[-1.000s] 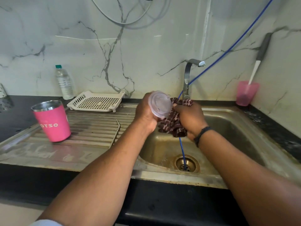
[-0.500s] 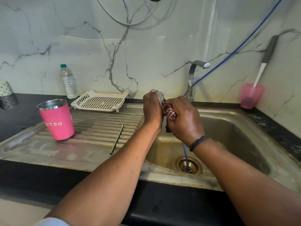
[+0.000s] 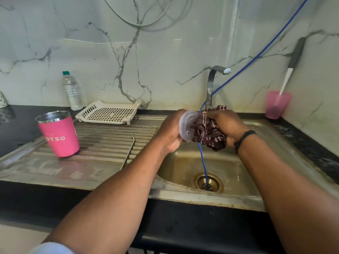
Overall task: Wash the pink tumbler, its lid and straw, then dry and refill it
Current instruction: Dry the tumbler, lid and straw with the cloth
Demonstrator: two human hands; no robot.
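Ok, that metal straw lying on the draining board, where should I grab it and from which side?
Pinch the straw on its long straight shaft near the middle, coming from above. It lies flat along the ribbed drainboard, apart from the pink tumbler, and the short bent tip at its far end would likely make a poorer hold.

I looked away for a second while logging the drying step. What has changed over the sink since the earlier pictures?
The left hand has turned the lid from edge-on back to showing its round face, as it did a second ago. The right hand keeps gripping the patterned cloth against it, the cloth bunched out again. The pink tumbler and metal straw stay on the drainboard.
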